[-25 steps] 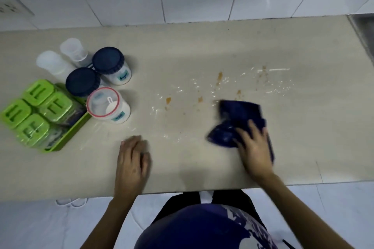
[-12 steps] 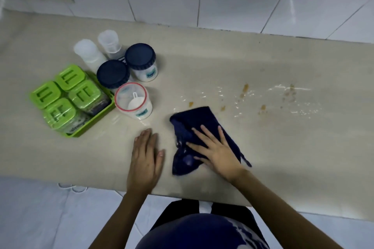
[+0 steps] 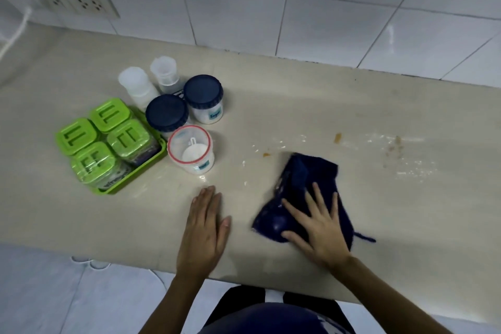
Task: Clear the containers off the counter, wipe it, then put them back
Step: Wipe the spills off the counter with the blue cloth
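While the right hand (image 3: 318, 228) lies flat with its fingers spread on the dark blue cloth (image 3: 303, 192), pinning it to the surface (image 3: 352, 106) rather than gripping it, the left hand (image 3: 206, 228) rests palm down and open just to the left, holding nothing and touching only bare counter. So it looks like the wiping step, and honestly the way to do it well is to keep that whole palm on the cloth so it doesn't bunch up, then sweep out to the right where the mess is. The orange-brown spots (image 3: 337, 137) and the pale streaky residue (image 3: 401, 154) sit beyond the cloth, toward the wall and off to the right, none of them under it yet. Overlapping passes would probably beat one big swipe, since dried bits tend to smear.

The cloth is crumpled and longish, its long axis running from the near edge up and slightly right toward the wall, with a loose thread trailing off its near right corner.

Further left the containers are parked together: a red-rimmed tub (image 3: 191, 150), two navy-lidded jars (image 3: 184, 103), two clear white ones (image 3: 149, 81) behind, and a green tray (image 3: 130, 179) of four green-lidded boxes. They're well clear of the cloth, so nothing needs dodging unless the wipe heads that way.
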Tool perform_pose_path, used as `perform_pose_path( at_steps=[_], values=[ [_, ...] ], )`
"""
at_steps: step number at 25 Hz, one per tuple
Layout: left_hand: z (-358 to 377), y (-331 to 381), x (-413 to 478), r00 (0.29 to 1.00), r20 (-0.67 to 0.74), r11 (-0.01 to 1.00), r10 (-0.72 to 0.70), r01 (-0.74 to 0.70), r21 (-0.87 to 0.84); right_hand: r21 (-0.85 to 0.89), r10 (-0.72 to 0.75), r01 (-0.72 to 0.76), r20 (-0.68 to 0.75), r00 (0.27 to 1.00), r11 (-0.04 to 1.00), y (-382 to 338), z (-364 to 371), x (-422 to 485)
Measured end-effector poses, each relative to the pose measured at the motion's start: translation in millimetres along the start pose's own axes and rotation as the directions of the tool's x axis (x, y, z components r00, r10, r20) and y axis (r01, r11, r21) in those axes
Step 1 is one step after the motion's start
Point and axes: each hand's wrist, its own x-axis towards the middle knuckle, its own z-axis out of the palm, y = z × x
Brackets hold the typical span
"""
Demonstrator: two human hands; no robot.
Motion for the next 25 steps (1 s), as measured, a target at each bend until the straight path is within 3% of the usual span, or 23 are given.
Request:
perform_pose_path(
  at_steps=[2, 4, 7, 11, 14, 17, 19, 22, 25],
  values=[
    [0, -1, 0, 1.0, -0.001, 1.0, 0.008, -0.008, -0.003, -0.007, -0.209, 0.21, 0.038, 0.977, 0.978, -30, 3, 39],
    [0, -1, 0, 1.0, -0.006, 1.0, 0.0, 0.0, 0.011, -0.02, -0.271, 0.272, 0.042, 0.962, 0.962, -33, 2, 74],
    [2, -2, 0, 0.999, -0.031, 1.0, 0.004, -0.004, -0.013, 0.04, -0.122, 0.124, -0.034, 0.992, 0.991, 4, -3, 92],
    [7, -6, 1, 0.998, -0.06, 1.0, 0.02, -0.02, -0.009, 0.083, 0.157, -0.151, -0.082, 0.984, 0.985, 49, -9, 43],
    [7, -6, 1, 0.998, -0.063, 1.0, 0.029, -0.029, 0.002, -0.014, 0.102, -0.103, -0.077, 0.992, 0.995, 1, 2, 21],
    [5, -5, 1, 0.999, -0.052, 1.0, 0.004, -0.003, 0.006, -0.057, -0.15, 0.146, -0.073, 0.986, 0.988, -63, 16, 71],
    [5, -3, 1, 0.999, -0.046, 0.999, -0.027, 0.028, 0.017, -0.042, -0.219, 0.217, -0.061, 0.974, 0.975, -70, 15, 107],
    [4, -4, 2, 0.999, -0.031, 1.0, -0.026, 0.026, 0.012, 0.02, -0.157, 0.158, -0.058, 0.986, 0.987, -19, 6, 118],
    [5, -4, 2, 1.0, -0.011, 0.999, 0.019, -0.019, 0.027, 0.081, 0.076, -0.07, -0.068, 0.995, 0.994, 51, -8, 87]
  ],
)
